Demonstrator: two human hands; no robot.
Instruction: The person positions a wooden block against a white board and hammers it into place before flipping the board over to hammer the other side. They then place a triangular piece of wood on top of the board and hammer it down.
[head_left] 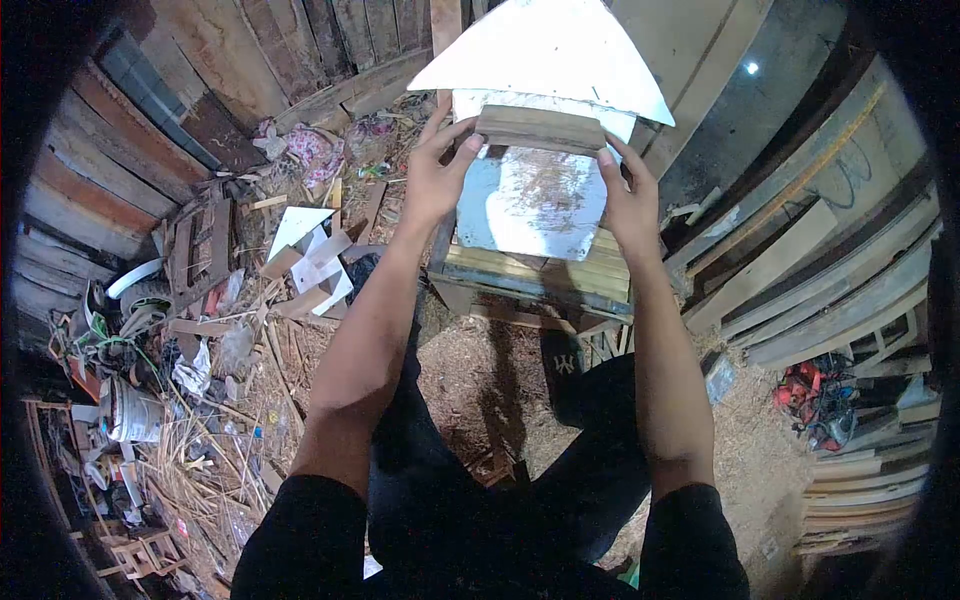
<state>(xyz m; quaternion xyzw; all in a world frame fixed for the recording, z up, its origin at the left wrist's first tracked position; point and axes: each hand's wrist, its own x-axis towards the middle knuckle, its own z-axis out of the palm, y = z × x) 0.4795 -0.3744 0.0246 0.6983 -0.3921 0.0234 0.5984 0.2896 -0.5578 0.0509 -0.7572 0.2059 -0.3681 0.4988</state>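
Note:
A short wooden block [540,130] is held crosswise between both hands, over a white board [540,205] smeared with brown dust. My left hand [440,165] grips the block's left end, thumb at its lower edge and fingers behind. At the right end, my right hand [628,190] holds it with the thumb against the near edge. Beneath the board lies a wooden stand [535,275] with yellowish slats. A large white sheet [545,50] with slanted sides lies just beyond the block.
White and brown offcuts [315,265] lie on the littered floor at left, near a white bucket [130,412]. Long planks [840,290] lean at the right, with a red and black tool [805,395] below them. Wood shavings cover the ground between my legs.

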